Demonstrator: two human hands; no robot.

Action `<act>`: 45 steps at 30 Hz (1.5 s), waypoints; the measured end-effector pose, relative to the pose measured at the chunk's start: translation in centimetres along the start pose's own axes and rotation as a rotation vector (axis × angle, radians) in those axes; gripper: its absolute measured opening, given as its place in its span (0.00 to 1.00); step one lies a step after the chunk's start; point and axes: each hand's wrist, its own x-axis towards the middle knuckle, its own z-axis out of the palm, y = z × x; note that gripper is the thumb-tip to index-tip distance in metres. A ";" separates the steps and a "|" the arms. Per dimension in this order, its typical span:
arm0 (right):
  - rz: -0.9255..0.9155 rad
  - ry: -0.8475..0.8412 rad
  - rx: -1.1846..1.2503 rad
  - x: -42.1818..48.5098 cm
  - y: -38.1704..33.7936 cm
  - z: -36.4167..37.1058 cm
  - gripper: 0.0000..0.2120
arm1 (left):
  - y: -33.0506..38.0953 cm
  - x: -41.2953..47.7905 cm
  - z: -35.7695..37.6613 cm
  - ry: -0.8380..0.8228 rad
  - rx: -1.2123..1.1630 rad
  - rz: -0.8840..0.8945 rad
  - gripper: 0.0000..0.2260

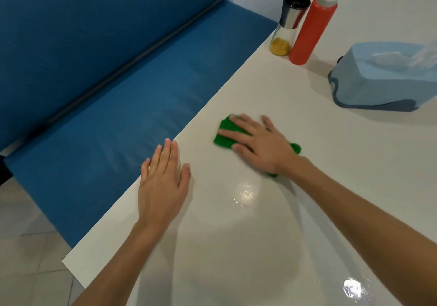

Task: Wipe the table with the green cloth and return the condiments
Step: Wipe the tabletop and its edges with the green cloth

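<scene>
- Head view: right hand point(257, 143) lies flat, fingers spread, pressing the green cloth point(224, 135) onto the white table point(307, 121).
- Left hand point(163, 182) rests open, palm down, at the table edge, holding nothing.

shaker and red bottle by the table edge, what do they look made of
Shaker: shiny metal top that mirrors its surroundings, on a clear base, glass or plastic, with yellow powder showing through. Red bottle: probably soft matte plastic, with a whitish translucent nozzle.
</scene>
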 end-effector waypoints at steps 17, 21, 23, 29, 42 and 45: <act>0.006 0.020 0.002 2.4 -7.9 1.6 0.22 | -0.1 0.2 -0.1 -0.009 0.029 0.034 0.28; 0.035 -0.035 0.022 -3.0 -3.7 0.8 0.22 | -0.1 0.2 -0.1 -0.012 0.027 0.028 0.27; 0.136 -0.022 0.039 -3.2 -1.4 0.0 0.22 | 0.0 0.3 0.0 -0.020 0.037 0.024 0.27; 0.454 0.059 0.052 2.6 -0.4 -0.2 0.22 | 0.1 0.4 0.1 -0.022 0.040 0.026 0.28; 0.255 0.113 0.920 2.4 -9.0 -0.9 0.21 | 2.4 -0.2 -2.4 0.177 -0.523 -0.118 0.23; 0.472 0.367 1.081 0.4 -6.4 -2.4 0.20 | 7.5 1.1 -2.5 0.156 -0.407 -0.069 0.27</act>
